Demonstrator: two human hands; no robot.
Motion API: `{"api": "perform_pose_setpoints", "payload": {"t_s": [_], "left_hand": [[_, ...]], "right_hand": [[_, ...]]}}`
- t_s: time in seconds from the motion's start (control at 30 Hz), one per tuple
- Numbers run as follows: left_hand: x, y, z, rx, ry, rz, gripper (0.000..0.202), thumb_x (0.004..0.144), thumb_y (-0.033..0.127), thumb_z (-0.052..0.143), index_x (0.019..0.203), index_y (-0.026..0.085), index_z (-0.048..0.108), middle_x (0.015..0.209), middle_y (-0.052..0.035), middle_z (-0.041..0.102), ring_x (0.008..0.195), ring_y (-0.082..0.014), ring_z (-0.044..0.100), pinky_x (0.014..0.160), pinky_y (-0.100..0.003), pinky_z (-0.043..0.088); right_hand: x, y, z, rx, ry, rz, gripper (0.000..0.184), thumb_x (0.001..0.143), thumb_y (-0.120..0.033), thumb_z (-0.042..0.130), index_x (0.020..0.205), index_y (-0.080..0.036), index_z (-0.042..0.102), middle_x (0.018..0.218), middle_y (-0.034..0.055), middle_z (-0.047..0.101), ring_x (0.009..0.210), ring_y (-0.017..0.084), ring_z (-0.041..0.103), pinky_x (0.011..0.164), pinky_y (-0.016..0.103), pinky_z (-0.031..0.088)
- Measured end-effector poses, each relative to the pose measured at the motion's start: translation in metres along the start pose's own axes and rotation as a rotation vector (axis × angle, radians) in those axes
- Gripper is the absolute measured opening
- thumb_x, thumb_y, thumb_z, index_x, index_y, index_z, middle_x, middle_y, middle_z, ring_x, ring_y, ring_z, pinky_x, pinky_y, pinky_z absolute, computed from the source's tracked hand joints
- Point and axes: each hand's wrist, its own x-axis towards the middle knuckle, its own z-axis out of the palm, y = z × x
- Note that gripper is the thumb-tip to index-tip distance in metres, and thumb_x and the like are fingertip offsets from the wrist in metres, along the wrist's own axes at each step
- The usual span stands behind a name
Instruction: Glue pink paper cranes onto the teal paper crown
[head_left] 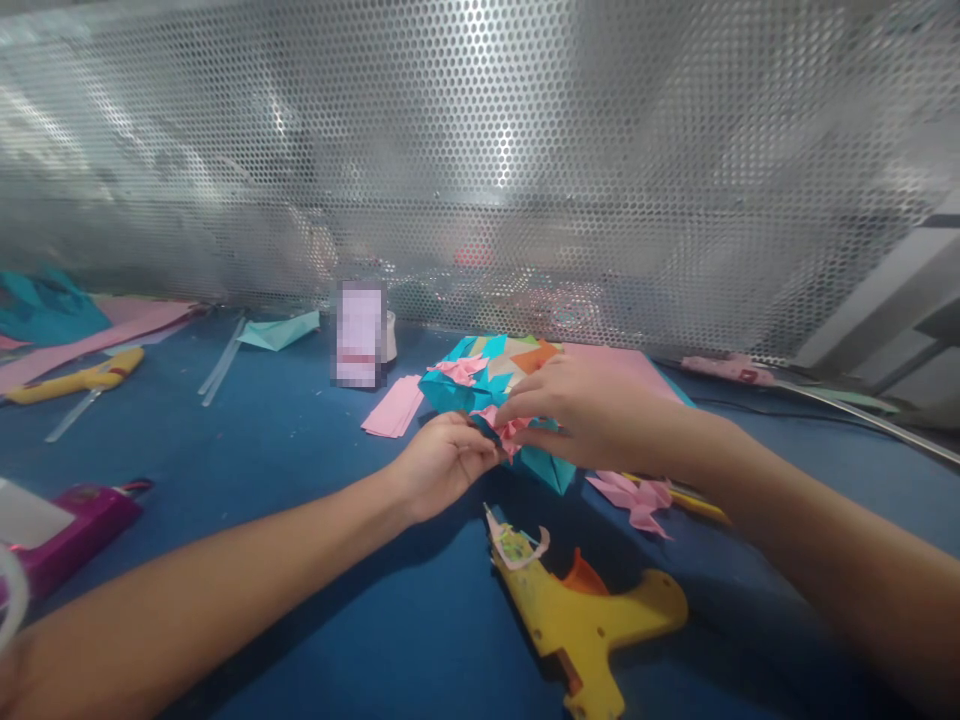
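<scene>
Ahead of me on the blue table stands a blue folded-paper model (489, 392), with orange and beige parts at its back. One pink paper flower (459, 370) sits on its upper left. A second pink paper flower (513, 436) is at its front, between my hands. My left hand (444, 465) pinches the lower left edge of that front flower, its fingertips pressed together. From the right, my right hand (566, 408) reaches over with bent fingers gripping the same flower. A yellow glue gun (577, 625) lies nearer to me, its nozzle pointing toward the model.
Pink paper slips (394, 407) lie left of the model, near an upright phone (360, 335) with a blurred screen. Another pink folded flower (636, 497) rests under my right forearm. Clear glue sticks (223, 362) and a yellow tool (79, 382) are leftward. A perforated metal panel (480, 150) closes the back.
</scene>
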Motion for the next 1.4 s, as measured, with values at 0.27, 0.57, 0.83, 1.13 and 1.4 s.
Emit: {"api": "perform_pose_setpoints", "payload": {"t_s": [0.27,0.57,0.83,1.13,1.4], "left_hand": [[-0.002,-0.002,0.004,0.012,0.018,-0.017,0.014,0.056,-0.004,0.057,0.049,0.007,0.061,0.06,-0.0064,0.065,0.061,-0.0135,0.064,0.071,-0.027,0.051],[-0.001,-0.004,0.004,-0.006,0.038,-0.008,0.017,0.06,-0.006,0.056,0.052,0.009,0.056,0.062,-0.0063,0.065,0.064,-0.0145,0.065,0.073,-0.029,0.05],[-0.003,0.002,0.007,0.034,-0.01,0.017,0.015,0.064,-0.005,0.056,0.061,0.008,0.061,0.068,-0.0066,0.067,0.066,-0.013,0.065,0.075,-0.027,0.05],[-0.004,0.004,0.006,0.032,0.021,0.004,0.016,0.064,-0.005,0.057,0.056,0.008,0.061,0.069,-0.0084,0.069,0.069,-0.0149,0.066,0.077,-0.028,0.05],[-0.003,-0.001,0.003,-0.032,-0.066,0.001,0.014,0.065,-0.004,0.058,0.064,0.009,0.063,0.075,-0.0081,0.071,0.073,-0.0136,0.067,0.078,-0.025,0.05]], "right_hand": [[0.0,0.005,-0.002,0.033,0.022,-0.007,0.019,0.082,-0.015,0.056,0.082,-0.027,0.071,0.074,-0.0051,0.071,0.067,0.013,0.057,0.064,0.028,0.036],[0.004,-0.003,-0.004,-0.123,0.003,-0.001,0.02,0.081,-0.013,0.055,0.073,-0.024,0.069,0.065,-0.0023,0.066,0.064,0.014,0.05,0.065,0.029,0.031],[0.003,-0.004,-0.001,-0.191,0.057,-0.1,0.021,0.079,-0.007,0.051,0.068,-0.02,0.063,0.063,-0.0012,0.061,0.064,0.014,0.047,0.065,0.03,0.029],[0.002,-0.003,-0.005,-0.106,0.085,-0.042,0.019,0.084,-0.012,0.053,0.076,-0.023,0.067,0.072,-0.0004,0.066,0.073,0.015,0.052,0.068,0.028,0.035],[-0.001,0.001,-0.007,-0.031,0.124,0.092,0.01,0.077,-0.018,0.064,0.079,-0.026,0.069,0.077,-0.0016,0.068,0.074,0.015,0.056,0.058,0.024,0.034]]}}
